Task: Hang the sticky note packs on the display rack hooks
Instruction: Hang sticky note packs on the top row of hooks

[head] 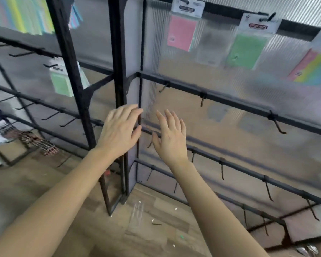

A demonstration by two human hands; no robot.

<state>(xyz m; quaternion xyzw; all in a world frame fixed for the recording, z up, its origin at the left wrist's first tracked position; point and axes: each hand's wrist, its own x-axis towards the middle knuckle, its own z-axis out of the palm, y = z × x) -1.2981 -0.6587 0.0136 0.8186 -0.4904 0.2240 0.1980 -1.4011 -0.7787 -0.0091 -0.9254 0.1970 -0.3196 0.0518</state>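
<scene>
Far left, top of the side panel: striped packs [20, 15], blurred. One green pack [60, 84] hangs on a hook below them.

Left hand [119, 127]: empty, fingers straight and loose, in front of the black upright [119, 71]. Can't tell if it touches the post.

Right hand [171, 134]: just beside the left, also empty, fingers spread, in front of the main panel.

Hung stock on the main panel's top row: pink pack [182, 32], second green pack [246, 51], rainbow pack [311, 67] at the right edge. The middle rail [230, 102] below has bare hooks, e.g. this hook [202, 101].

My read: between packs, next one not picked up yet. Supply isn't in view.

To do it well:
- pinch the next pack by its header card, beside the hang hole, not over it
- line the hole up with the hook tip
- slide it back to the rail
- let go only once it hangs flat
- fill the middle rail from its left end
</scene>
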